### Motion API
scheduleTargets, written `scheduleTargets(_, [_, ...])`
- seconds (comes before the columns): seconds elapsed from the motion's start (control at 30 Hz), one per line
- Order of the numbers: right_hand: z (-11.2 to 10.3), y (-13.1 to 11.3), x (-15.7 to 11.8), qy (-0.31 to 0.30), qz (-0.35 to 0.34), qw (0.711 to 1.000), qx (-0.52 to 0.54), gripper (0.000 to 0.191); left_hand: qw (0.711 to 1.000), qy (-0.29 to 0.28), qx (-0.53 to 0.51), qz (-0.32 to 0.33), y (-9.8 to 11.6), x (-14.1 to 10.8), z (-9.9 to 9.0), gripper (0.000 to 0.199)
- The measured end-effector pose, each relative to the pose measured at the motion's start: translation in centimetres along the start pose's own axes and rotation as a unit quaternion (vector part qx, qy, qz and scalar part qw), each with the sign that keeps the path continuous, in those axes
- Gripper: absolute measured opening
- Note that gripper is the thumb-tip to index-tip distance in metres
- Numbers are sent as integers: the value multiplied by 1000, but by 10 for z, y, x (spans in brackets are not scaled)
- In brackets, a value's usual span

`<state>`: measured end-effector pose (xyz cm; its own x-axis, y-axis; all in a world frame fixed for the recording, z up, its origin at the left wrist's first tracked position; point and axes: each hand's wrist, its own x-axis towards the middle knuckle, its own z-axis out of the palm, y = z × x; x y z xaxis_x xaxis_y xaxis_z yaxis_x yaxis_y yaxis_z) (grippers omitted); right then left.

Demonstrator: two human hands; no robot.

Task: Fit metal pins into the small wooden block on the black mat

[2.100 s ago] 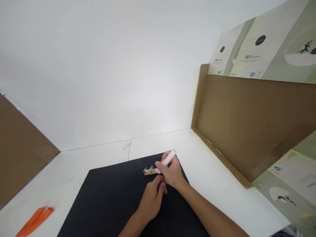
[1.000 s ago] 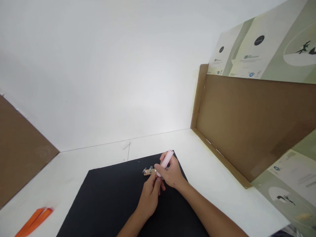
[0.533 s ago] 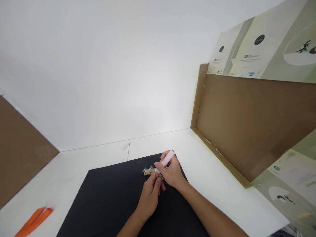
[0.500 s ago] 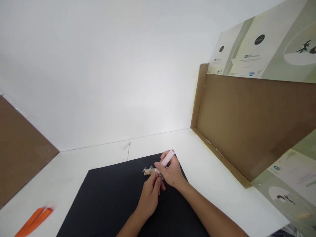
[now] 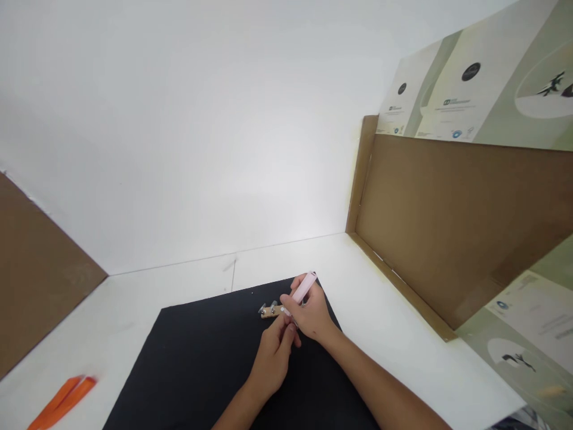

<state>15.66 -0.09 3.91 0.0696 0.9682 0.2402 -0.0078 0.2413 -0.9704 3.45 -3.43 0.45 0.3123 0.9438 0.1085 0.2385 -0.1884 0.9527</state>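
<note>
My right hand (image 5: pixel 312 307) is wrapped round a pale pink, flat-sided tool (image 5: pixel 305 286), which slants down to the left. Just below its lower end, my left hand (image 5: pixel 274 352) is closed in a pinch, with a small piece between the fingertips that is too hidden to name. A light brown strip (image 5: pixel 267 313) reaches out to the left from behind the fingers, over the black mat (image 5: pixel 201 352). Two small metal and clear pieces (image 5: pixel 273 306) stand on the strip. The strip's right part is covered by my hands.
Orange-handled item (image 5: pixel 62 401) lies on the white table (image 5: pixel 120 334) at the lower left. A brown cardboard panel (image 5: pixel 40 275) stands on the left. On the right is a cardboard-edged box wall (image 5: pixel 447 221) with printed sheets (image 5: pixel 456 89) above.
The fingers of my left hand have shifted very slightly near the tool's lower end. My right hand and the pink tool have stayed in nearly the same place.
</note>
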Motion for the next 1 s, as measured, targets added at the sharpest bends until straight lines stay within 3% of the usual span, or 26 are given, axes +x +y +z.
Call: scheduleTargets(1.0, [4, 2, -6, -39, -19, 994, -97, 17, 997, -35, 61, 9, 4, -6, 2, 29])
